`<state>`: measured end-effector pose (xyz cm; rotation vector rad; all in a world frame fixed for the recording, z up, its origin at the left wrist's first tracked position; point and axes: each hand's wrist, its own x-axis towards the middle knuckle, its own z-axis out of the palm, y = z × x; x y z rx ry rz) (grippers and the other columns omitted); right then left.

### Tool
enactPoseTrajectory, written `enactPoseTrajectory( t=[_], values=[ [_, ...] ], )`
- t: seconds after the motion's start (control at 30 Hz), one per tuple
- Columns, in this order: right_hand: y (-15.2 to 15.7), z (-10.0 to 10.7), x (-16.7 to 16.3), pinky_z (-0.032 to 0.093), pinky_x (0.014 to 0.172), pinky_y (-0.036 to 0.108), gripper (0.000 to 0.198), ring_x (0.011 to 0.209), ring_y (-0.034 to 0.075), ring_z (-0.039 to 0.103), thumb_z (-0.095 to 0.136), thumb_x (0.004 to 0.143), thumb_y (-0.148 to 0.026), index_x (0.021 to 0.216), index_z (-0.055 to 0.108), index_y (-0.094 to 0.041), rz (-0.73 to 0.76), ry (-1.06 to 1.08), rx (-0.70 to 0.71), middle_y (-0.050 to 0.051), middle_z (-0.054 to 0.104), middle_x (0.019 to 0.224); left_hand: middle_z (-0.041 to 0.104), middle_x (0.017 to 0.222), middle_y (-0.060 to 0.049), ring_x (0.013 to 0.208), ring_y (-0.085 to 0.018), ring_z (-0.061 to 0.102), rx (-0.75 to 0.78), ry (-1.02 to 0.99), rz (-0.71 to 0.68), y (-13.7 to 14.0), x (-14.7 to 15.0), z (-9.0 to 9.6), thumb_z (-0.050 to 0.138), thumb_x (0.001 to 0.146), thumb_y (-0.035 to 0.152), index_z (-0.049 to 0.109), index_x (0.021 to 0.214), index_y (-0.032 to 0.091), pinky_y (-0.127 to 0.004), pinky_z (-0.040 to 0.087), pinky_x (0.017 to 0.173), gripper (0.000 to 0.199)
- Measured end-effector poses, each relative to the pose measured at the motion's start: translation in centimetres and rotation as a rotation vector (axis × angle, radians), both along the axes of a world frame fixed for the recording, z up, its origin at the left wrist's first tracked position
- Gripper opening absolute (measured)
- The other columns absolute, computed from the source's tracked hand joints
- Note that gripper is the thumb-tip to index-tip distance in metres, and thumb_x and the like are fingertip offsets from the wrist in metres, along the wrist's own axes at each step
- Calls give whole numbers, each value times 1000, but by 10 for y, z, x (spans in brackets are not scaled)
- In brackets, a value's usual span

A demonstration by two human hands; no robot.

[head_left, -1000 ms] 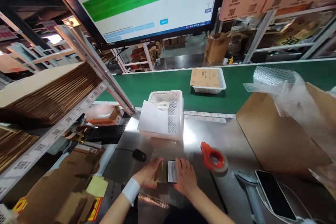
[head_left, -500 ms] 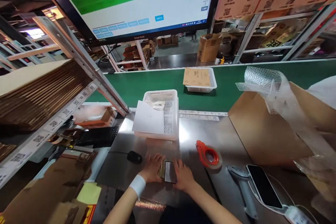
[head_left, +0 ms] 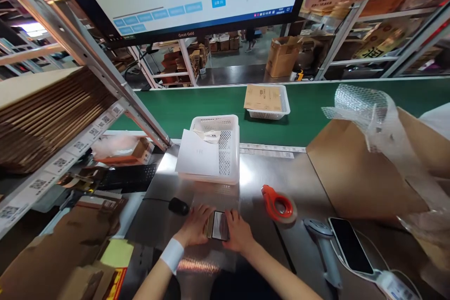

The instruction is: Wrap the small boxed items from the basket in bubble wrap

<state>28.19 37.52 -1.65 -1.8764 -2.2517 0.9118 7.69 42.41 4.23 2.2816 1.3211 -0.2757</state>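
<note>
Your left hand (head_left: 195, 227) and right hand (head_left: 239, 234) bracket a small gold box (head_left: 217, 226) flat on the steel counter (head_left: 267, 173), both grips pressed against its short ends, fingers curled over the edges. It looks light and stiff, its faces probably slick, so holding it by those opposite edges seems safest. Left of the box lies a black mouse (head_left: 178, 206) with its cord, close by your left knuckles. Beyond the box stands a white mesh basket (head_left: 230, 150) with paper draped over it. Right of the box lies an orange tape dispenser (head_left: 279, 205), then a scanner (head_left: 321, 243) and a phone (head_left: 350, 245).
</note>
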Motion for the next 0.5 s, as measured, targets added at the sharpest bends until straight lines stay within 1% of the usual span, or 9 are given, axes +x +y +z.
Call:
enactPoseTrajectory(
  t=[0.1, 0.17, 0.23, 0.3, 0.33, 0.37, 0.43, 0.47, 0.5],
  values=[
    [4, -1, -10, 58, 99, 48, 103, 128, 42, 57, 89, 64, -28, 155, 43, -14, 22, 18, -18, 26, 51, 148, 53, 156, -10, 145, -35, 45, -48, 16, 16, 2, -9, 0, 69, 58, 26, 48, 152, 27, -50, 36, 120, 96],
    [4, -3, -15, 59, 98, 49, 103, 128, 42, 57, 89, 65, -28, 155, 43, -13, 23, 20, -30, 27, 51, 148, 52, 157, -11, 147, -35, 43, -73, 20, 17, 4, -13, -2, 71, 57, 25, 47, 153, 26, -52, 32, 124, 98],
    [1, -6, -18, 59, 97, 50, 103, 130, 43, 56, 89, 67, -28, 157, 40, -13, 20, 17, -36, 28, 50, 150, 51, 158, -12, 152, -37, 37, -76, 25, 6, 3, -12, -7, 73, 60, 25, 46, 154, 27, -61, 16, 130, 98],
    [-1, -7, -18, 58, 99, 51, 107, 133, 44, 53, 90, 69, -33, 160, 37, -14, 25, 17, -33, 28, 47, 153, 49, 161, -14, 155, -42, 31, -63, 32, -17, 1, -9, -12, 79, 62, 31, 42, 157, 28, -71, -5, 128, 101],
    [0, -8, -15, 57, 100, 52, 113, 135, 45, 52, 92, 68, -37, 162, 34, -14, 34, 18, -40, 29, 44, 156, 48, 161, -16, 155, -44, 30, -50, 35, -32, 0, -6, -15, 82, 63, 36, 41, 158, 27, -73, -12, 126, 104],
    [2, -8, -10, 56, 102, 54, 120, 136, 47, 51, 95, 65, -42, 163, 32, -15, 46, 25, -57, 29, 40, 159, 48, 161, -17, 154, -45, 32, -34, 36, -48, -1, -4, -18, 84, 63, 41, 40, 158, 24, -72, -15, 125, 106],
    [14, -8, 6, 54, 104, 56, 129, 135, 48, 54, 99, 58, -51, 163, 33, -16, 72, 79, -115, 29, 39, 161, 51, 157, -20, 149, -45, 39, -1, 34, -69, -3, 1, -21, 83, 66, 47, 42, 157, 19, -66, -11, 129, 104],
    [24, -8, 16, 53, 106, 55, 123, 133, 46, 56, 97, 60, -55, 161, 39, -17, 81, 121, -139, 27, 43, 159, 52, 156, -20, 147, -44, 42, 7, 38, -74, -4, 3, -22, 81, 68, 46, 43, 156, 16, -62, -7, 131, 100],
    [35, -8, 26, 52, 107, 52, 108, 132, 43, 58, 93, 68, -58, 157, 46, -19, 82, 161, -151, 23, 49, 156, 53, 155, -20, 146, -42, 43, 8, 43, -77, -4, 4, -22, 79, 69, 44, 44, 155, 16, -60, 0, 132, 98]
  ],
)
